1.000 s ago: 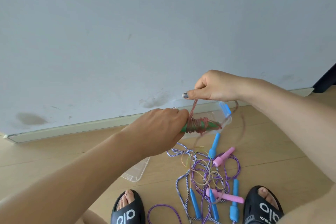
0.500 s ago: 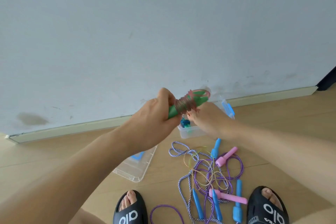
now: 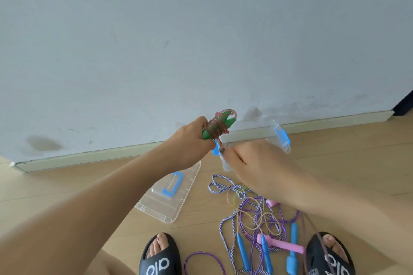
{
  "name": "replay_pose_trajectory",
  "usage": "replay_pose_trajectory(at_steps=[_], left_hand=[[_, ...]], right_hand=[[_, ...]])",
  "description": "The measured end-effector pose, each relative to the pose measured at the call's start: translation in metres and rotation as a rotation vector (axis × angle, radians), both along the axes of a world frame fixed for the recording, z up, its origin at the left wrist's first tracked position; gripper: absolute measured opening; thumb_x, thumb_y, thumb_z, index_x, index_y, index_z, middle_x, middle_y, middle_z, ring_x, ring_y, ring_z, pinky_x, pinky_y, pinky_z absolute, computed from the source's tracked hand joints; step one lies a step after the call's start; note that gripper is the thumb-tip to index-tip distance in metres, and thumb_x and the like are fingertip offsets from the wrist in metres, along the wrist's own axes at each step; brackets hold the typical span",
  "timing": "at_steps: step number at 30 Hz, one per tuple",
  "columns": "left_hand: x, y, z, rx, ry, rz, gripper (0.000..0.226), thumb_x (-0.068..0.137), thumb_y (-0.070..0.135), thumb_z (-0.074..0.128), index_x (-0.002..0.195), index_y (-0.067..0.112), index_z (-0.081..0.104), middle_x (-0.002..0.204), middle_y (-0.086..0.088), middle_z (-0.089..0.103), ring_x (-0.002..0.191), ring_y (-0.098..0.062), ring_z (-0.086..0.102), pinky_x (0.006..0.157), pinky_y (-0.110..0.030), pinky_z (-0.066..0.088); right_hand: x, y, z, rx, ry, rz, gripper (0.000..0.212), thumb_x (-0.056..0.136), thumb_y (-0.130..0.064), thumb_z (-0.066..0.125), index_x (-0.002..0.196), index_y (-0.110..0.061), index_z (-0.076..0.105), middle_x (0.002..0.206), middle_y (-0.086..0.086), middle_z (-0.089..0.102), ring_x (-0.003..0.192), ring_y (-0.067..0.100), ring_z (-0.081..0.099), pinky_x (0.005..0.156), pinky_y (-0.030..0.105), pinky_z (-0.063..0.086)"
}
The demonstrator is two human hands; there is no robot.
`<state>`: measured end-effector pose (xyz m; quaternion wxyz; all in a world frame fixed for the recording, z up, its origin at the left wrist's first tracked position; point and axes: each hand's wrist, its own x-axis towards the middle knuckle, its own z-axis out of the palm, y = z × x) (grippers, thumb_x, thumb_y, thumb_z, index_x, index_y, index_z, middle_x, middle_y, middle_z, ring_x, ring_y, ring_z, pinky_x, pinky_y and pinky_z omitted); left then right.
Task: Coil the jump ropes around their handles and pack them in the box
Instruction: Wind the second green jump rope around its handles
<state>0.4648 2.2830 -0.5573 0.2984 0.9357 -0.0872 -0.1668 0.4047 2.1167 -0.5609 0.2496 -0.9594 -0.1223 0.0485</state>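
My left hand (image 3: pixel 190 143) grips the green handles (image 3: pixel 220 128); at five o'clock, my right hand (image 3: pixel 248 158) pinches their pink rope (image 3: pixel 218 140).

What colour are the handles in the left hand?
Green, wrapped in reddish-pink rope; head view.

Hands: two – left hand (image 3: pixel 190 145), right hand (image 3: pixel 250 158)
Green handles (image 3: pixel 218 128), wrapped in rope: one pair
Blue handles (image 3: pixel 243 252): four visible
Pink handles (image 3: pixel 283 245): two
Clear box (image 3: pixel 281 138): one
Lid (image 3: pixel 169 192): one
Black slippers (image 3: pixel 161 257): two
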Motion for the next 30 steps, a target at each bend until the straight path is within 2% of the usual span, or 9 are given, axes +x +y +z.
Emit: replay_pose_trajectory(at_steps=[5,9,11,12,14,18,23,27,30], left_hand=[[-0.003,0.005,-0.012,0.230,-0.119,-0.144,0.013,0.089,0.017,0.049,0.090,0.019,0.037,0.075,-0.004,0.053,0.064,-0.025,0.050,0.052,-0.033,0.037],[-0.021,-0.011,-0.009,0.259,-0.202,-0.334,0.015,0.091,0.022,0.051,0.096,0.024,0.038,0.081,-0.002,0.058,0.072,-0.027,0.054,0.062,-0.037,0.044],[-0.030,-0.020,-0.005,0.244,-0.254,-0.412,0.022,0.092,0.024,0.053,0.094,0.029,0.032,0.074,0.000,0.053,0.066,-0.024,0.049,0.058,-0.035,0.036],[-0.033,-0.022,-0.002,0.229,-0.283,-0.440,0.024,0.091,0.025,0.054,0.093,0.030,0.031,0.070,0.002,0.050,0.063,-0.023,0.047,0.055,-0.033,0.033],[-0.037,-0.024,0.003,0.189,-0.337,-0.475,0.024,0.091,0.027,0.057,0.092,0.030,0.033,0.064,0.005,0.046,0.055,-0.013,0.043,0.050,-0.027,0.028],[-0.039,-0.024,0.005,0.155,-0.423,-0.500,0.021,0.093,0.035,0.058,0.093,0.021,0.043,0.059,0.006,0.042,0.049,-0.012,0.039,0.048,-0.029,0.025],[-0.038,-0.020,0.004,-0.004,-0.361,-0.353,0.019,0.089,0.038,0.062,0.086,0.020,0.057,0.058,0.005,0.052,0.053,-0.015,0.046,0.054,-0.034,0.042],[-0.032,-0.015,0.009,-0.088,-0.267,-0.247,0.021,0.087,0.032,0.065,0.074,0.021,0.052,0.052,0.012,0.048,0.052,-0.009,0.042,0.049,-0.021,0.033],[-0.024,-0.015,0.011,-0.204,-0.159,-0.095,0.021,0.086,0.027,0.066,0.073,0.017,0.053,0.056,0.010,0.048,0.052,-0.010,0.038,0.051,-0.023,0.035]], right_hand=[[-0.003,-0.001,0.023,-0.101,-0.251,0.118,0.052,0.100,-0.044,0.041,0.057,-0.015,0.036,0.046,-0.001,0.040,0.047,0.019,0.035,0.057,0.031,0.030],[0.019,-0.015,0.041,-0.056,-0.418,0.070,0.053,0.099,-0.041,0.049,0.056,-0.012,0.035,0.042,0.003,0.031,0.058,0.020,0.037,0.047,0.029,0.019],[0.029,-0.023,0.044,-0.060,-0.399,0.085,0.053,0.100,-0.042,0.046,0.058,-0.011,0.034,0.048,-0.001,0.044,0.061,-0.003,0.054,0.049,0.030,0.020],[0.035,-0.027,0.043,-0.072,-0.400,0.095,0.054,0.100,-0.043,0.045,0.059,-0.011,0.034,0.049,-0.001,0.044,0.064,-0.001,0.056,0.050,0.031,0.022],[0.045,-0.032,0.039,-0.088,-0.358,0.094,0.054,0.100,-0.047,0.045,0.062,-0.012,0.030,0.047,0.004,0.033,0.052,0.015,0.039,0.052,0.033,0.024],[0.060,-0.031,0.026,0.120,-0.097,0.134,0.059,0.097,-0.050,0.052,0.055,-0.017,0.025,0.045,-0.004,0.021,0.047,0.013,0.021,0.050,0.031,0.021],[0.064,-0.036,-0.008,0.336,0.162,0.065,0.053,0.098,-0.036,0.055,0.053,-0.019,0.034,0.048,-0.008,0.030,0.049,0.010,0.029,0.050,0.026,0.026],[0.060,-0.033,-0.035,0.422,0.161,0.026,0.035,0.092,-0.005,0.050,0.062,-0.022,0.045,0.053,-0.016,0.042,0.055,0.006,0.034,0.057,0.026,0.032],[0.049,-0.023,-0.038,0.372,0.168,-0.081,0.043,0.096,-0.030,0.041,0.054,-0.021,0.040,0.041,-0.012,0.041,0.045,0.006,0.033,0.054,0.026,0.030]])
